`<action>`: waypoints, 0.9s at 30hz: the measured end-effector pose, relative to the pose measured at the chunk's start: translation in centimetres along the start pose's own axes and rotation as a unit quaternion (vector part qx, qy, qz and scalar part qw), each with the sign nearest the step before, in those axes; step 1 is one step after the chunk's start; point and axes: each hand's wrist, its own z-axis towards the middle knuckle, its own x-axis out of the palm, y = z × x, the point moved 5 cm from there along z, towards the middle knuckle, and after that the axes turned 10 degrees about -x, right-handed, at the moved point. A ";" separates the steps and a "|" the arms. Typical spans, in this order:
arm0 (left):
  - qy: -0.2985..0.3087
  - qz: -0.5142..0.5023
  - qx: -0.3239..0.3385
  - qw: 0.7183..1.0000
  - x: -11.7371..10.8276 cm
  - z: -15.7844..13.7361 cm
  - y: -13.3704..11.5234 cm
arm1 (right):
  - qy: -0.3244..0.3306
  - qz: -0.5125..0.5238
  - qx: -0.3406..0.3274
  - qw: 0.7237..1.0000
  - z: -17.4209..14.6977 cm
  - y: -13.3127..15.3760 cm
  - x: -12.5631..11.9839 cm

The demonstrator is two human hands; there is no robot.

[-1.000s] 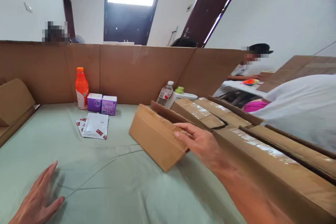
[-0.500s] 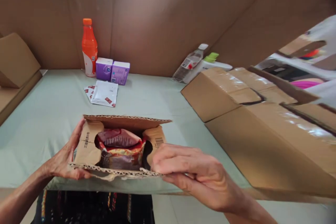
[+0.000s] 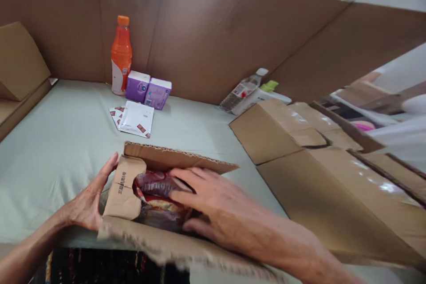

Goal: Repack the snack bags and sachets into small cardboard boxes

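Note:
A small cardboard box [image 3: 124,202] with its top open stands at the front edge of the table, tilted a little. Red and orange glossy packets [image 3: 163,188] fill its inside, and their exact kind is hard to read. My left hand [image 3: 88,199] holds the box against its left wall, thumb up along the side, fingers partly hidden. Over the right half of the opening lies my right hand [image 3: 213,204], slightly blurred, fingers apart and reaching down at the packets. It covers the right inner flap. The long front flap [image 3: 186,248] hangs outward toward me.
Behind the box lie white sachets [image 3: 137,118], two purple tissue packs [image 3: 149,90] and an orange drink bottle [image 3: 121,55]. A clear bottle [image 3: 244,91] and a white bottle with green cap [image 3: 262,95] lean at the back right. Larger cardboard boxes [image 3: 293,186] line the right side.
My right hand has let go of the front right edge and moved over the opening. The front flap has dropped outward. The view has tilted, and the box appears farther right.

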 end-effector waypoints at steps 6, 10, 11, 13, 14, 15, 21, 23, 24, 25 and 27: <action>0.004 -0.020 0.025 0.999 0.7 -0.1 1.7 | 0.016 -0.029 0.051 0.998 1.5 0.6 2.6; -0.004 -0.004 0.053 0.999 0.7 -0.4 1.7 | -0.048 0.007 0.023 0.999 1.6 0.7 3.6; -0.003 0.002 0.056 0.998 0.6 -0.4 1.6 | -0.071 0.008 0.011 0.997 1.6 0.8 3.5; 0.000 0.014 0.060 0.998 0.3 -0.3 1.3 | -0.126 0.008 -0.016 0.992 1.3 1.3 2.4; 0.002 0.019 0.062 0.998 0.2 -0.3 1.0 | -0.160 0.011 -0.028 0.987 1.1 1.6 1.6; 0.001 0.022 0.066 0.998 0.0 -0.2 0.7 | -0.194 0.016 -0.038 0.980 0.8 1.8 0.6; -0.026 -0.001 0.107 0.994 -0.8 0.4 -1.7 | -0.316 0.027 -0.040 0.948 -0.4 2.5 -4.2; -0.028 0.000 0.116 0.993 -0.9 0.9 -2.3 | -0.337 0.022 -0.040 0.940 -0.5 2.7 -4.6; -0.027 0.006 0.116 0.993 -0.9 1.1 -2.5 | -0.346 0.023 -0.041 0.937 -0.5 2.8 -4.5; -0.024 0.015 0.115 0.993 -0.9 1.3 -2.6 | -0.355 0.026 -0.043 0.934 -0.6 2.9 -4.4; -0.012 0.033 0.112 0.993 -1.0 1.4 -2.7 | -0.386 0.040 -0.029 0.921 -1.1 2.8 -4.1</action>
